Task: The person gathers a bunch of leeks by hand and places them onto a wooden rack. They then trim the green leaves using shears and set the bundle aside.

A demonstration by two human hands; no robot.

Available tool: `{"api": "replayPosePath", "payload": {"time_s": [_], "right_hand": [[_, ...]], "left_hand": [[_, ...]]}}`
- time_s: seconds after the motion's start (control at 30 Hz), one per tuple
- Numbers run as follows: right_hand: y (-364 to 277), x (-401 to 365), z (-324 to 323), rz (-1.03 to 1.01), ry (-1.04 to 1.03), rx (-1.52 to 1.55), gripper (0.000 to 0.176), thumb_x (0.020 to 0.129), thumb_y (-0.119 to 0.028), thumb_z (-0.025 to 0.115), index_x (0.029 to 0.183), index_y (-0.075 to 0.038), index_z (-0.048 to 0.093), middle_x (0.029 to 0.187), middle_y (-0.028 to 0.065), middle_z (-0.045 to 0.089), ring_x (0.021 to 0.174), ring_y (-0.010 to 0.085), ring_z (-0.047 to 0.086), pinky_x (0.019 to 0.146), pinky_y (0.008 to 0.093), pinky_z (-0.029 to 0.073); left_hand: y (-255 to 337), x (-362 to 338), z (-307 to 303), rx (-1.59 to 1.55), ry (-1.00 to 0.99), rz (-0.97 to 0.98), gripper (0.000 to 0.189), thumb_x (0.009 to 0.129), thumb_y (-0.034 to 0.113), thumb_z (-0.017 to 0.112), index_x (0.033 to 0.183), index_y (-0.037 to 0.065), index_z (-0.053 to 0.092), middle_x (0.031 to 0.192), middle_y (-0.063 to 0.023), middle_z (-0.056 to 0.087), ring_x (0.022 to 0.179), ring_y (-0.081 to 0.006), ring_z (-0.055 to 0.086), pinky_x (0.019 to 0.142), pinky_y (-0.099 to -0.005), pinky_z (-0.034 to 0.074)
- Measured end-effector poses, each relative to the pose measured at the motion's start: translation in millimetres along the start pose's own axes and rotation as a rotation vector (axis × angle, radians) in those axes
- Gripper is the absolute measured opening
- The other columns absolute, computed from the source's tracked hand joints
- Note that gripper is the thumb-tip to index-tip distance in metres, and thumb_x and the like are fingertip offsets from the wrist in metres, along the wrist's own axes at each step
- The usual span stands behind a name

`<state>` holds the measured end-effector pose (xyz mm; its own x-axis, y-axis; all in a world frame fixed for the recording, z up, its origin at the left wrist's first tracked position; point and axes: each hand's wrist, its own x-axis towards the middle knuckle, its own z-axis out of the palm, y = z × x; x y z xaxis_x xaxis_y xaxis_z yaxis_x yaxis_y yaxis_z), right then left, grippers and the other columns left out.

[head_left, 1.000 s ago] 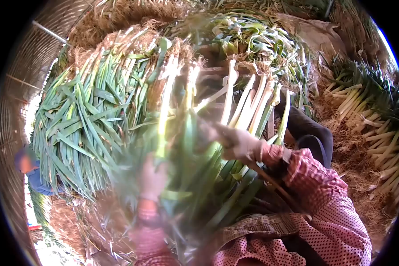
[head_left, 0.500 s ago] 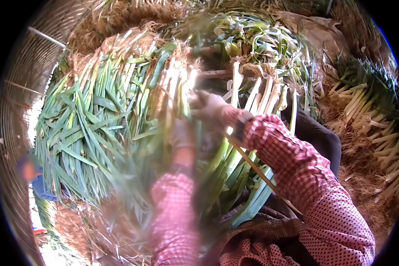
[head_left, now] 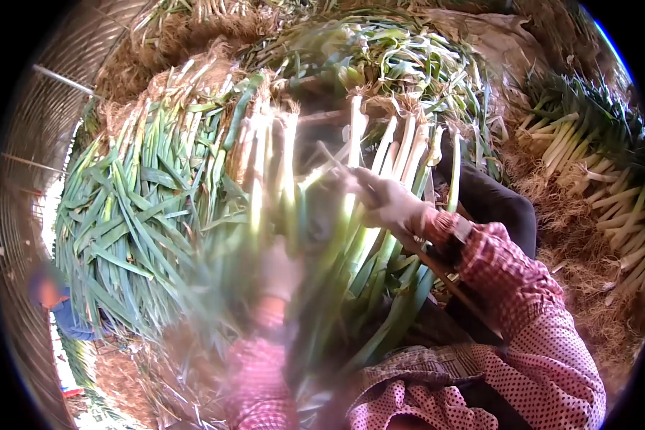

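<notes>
My left hand point(head_left: 279, 269), gloved and smeared by motion, is closed around a leek point(head_left: 288, 154) whose white, rooted end points away from me. To its right, my gloved right hand point(head_left: 387, 202) has its fingers pinched on a pale strip of leek leaf point(head_left: 330, 159). Under and beside this hand lie several more leeks point(head_left: 406, 147), their white stalks pointing away and green leaves toward my lap. A thin brown stick point(head_left: 448, 283) runs from below my right wrist toward my lap.
A broad heap of leafy leeks point(head_left: 129, 215) lies on the left. Loose leaves point(head_left: 416, 57) are piled at the back. More leeks point(head_left: 562, 140) with tangled roots line the right side. At the far left is another person's blue clothing point(head_left: 72, 315), near a ribbed wall point(head_left: 21, 215).
My right hand has moved right and slightly down, away from the leek in my left hand, and a pale strip now shows at its fingers. My left hand has shifted a little left and down.
</notes>
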<state>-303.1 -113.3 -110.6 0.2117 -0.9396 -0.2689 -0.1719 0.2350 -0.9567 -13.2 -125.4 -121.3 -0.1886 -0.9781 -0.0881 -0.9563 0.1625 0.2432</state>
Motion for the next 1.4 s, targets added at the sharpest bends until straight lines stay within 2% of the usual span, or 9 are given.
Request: {"api": "replayPosePath", "payload": {"time_s": [0.13,0.27,0.37,0.47,0.53,0.7,0.9,1.0,1.4], "right_hand": [[28.8,70.8,26.9,-0.215,0.077,-0.203,0.086,0.072,-0.015,0.074,0.149,-0.001,0.037,0.116,0.0181,0.066,0.102,0.029,0.066,0.092,0.0336,0.054],[2.2,79.2,26.8,0.096,0.185,0.056,0.072,0.077,-0.004,0.069,0.145,-0.003,0.044,0.116,0.0129,0.066,0.089,0.0207,0.068,0.075,0.0313,0.059],[11.4,43.3,24.7,-0.023,0.002,0.0,0.082,0.075,-0.005,0.074,0.15,-0.003,0.039,0.123,0.0133,0.064,0.103,0.0195,0.064,0.087,0.0305,0.055],[43.2,9.4,19.7,-0.108,-0.047,0.056,0.093,0.073,-0.001,0.075,0.155,-0.004,0.03,0.131,0.0134,0.06,0.1,0.0168,0.064,0.084,0.0283,0.055],[-6.7,-33.1,14.2,0.044,-0.041,-0.052,0.098,0.073,0.002,0.071,0.158,-0.004,0.021,0.113,0.012,0.065,0.085,0.0169,0.065,0.076,0.0285,0.056],[-29.5,-81.2,30.3,-0.003,-0.225,-0.018,0.097,0.072,-0.007,0.069,0.157,0.0,0.021,0.129,0.023,0.061,0.102,0.0255,0.067,0.094,0.0341,0.054],[16.3,-100.2,49.8,-0.255,-0.106,-0.093,0.091,0.072,-0.012,0.066,0.153,0.004,0.027,0.132,0.0256,0.059,0.115,0.03,0.064,0.099,0.036,0.05],[-17.5,-79.0,38.3,0.126,-0.148,-0.087,0.093,0.073,-0.012,0.069,0.155,0.0,0.026,0.123,0.0232,0.064,0.099,0.0307,0.069,0.09,0.0382,0.056],[1.3,79.6,14.5,0.039,0.258,-0.19,0.067,0.073,-0.022,0.078,0.132,-0.001,0.054,0.108,0.0158,0.069,0.097,0.0235,0.068,0.084,0.0338,0.055]], "left_hand": [[8.3,-24.0,5.5,0.026,-0.033,-0.014,0.028,0.08,0.023,0.069,0.099,0.005,0.062,0.089,-0.0244,0.069,0.086,-0.046,0.066,0.076,-0.0514,0.053],[11.9,-31.1,2.4,0.027,-0.046,0.001,0.031,0.08,0.023,0.069,0.104,0.004,0.063,0.092,-0.0242,0.069,0.09,-0.0461,0.065,0.078,-0.0517,0.052],[8.4,-32.1,-0.1,-0.166,-0.044,-0.049,0.029,0.079,0.021,0.071,0.101,0.002,0.064,0.087,-0.0237,0.069,0.084,-0.0416,0.068,0.076,-0.0467,0.053],[-10.1,-25.9,2.4,-0.386,-0.052,0.056,0.028,0.078,0.017,0.075,0.096,-0.001,0.064,0.083,-0.0177,0.069,0.075,-0.0297,0.067,0.072,-0.0384,0.053],[6.3,-22.3,-17.5,-0.659,-0.097,-0.167,0.022,0.079,0.009,0.075,0.094,-0.002,0.064,0.082,-0.0059,0.067,0.072,-0.0138,0.061,0.067,-0.0296,0.05],[22.4,24.7,-23.5,-0.348,0.053,-0.015,0.041,0.078,0.031,0.072,0.108,0.005,0.068,0.093,-0.019,0.07,0.089,-0.0385,0.067,0.082,-0.045,0.052],[29.5,53.0,29.8,-0.231,0.094,-0.041,0.038,0.072,0.028,0.075,0.101,0.005,0.067,0.093,-0.0178,0.07,0.088,-0.0358,0.069,0.083,-0.045,0.054],[36.5,50.1,31.2,-0.23,0.051,-0.108,0.039,0.071,0.024,0.076,0.103,0.005,0.064,0.094,-0.0173,0.071,0.087,-0.0328,0.069,0.081,-0.0423,0.054],[51.1,54.1,4.3,-0.059,-0.132,-0.196,0.04,0.076,0.035,0.072,0.106,0.009,0.072,0.099,-0.0183,0.072,0.092,-0.0355,0.07,0.083,-0.0425,0.054]]}}
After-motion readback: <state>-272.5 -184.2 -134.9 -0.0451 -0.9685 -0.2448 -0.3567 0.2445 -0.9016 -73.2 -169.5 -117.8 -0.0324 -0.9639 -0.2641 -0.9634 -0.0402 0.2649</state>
